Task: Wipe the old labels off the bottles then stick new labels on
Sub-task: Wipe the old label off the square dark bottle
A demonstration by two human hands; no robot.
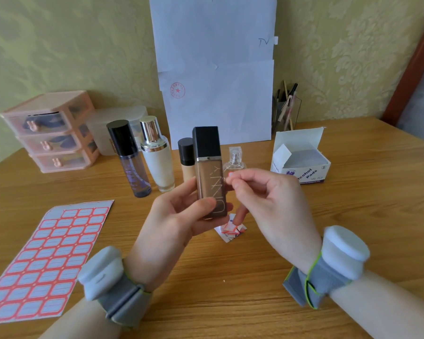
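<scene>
wristbands, one on each forearm, sit nearest. just beyond, on the left, one label sheet lies flat on the table; it looks thin and floppy.

above the table the left hand grips the brown bottle upright, thumb across its lower front, fingers curled behind. the right hand pinches a small red-edged label between thumb and forefinger at the bottle's right edge; whether it touches the bottle i cannot tell.

the bottle looks rigid, smooth and probably slippery, perhaps glass, so gripping its flat sides low down seems safest. the label is light, tacky and apt to curl.

below the hands lie crumpled label scraps. farther back stand four more bottles: purple bottle, white bottle, small beige bottle and clear bottle, making five in all. one open box of alcohol pads stands to the right.
</scene>
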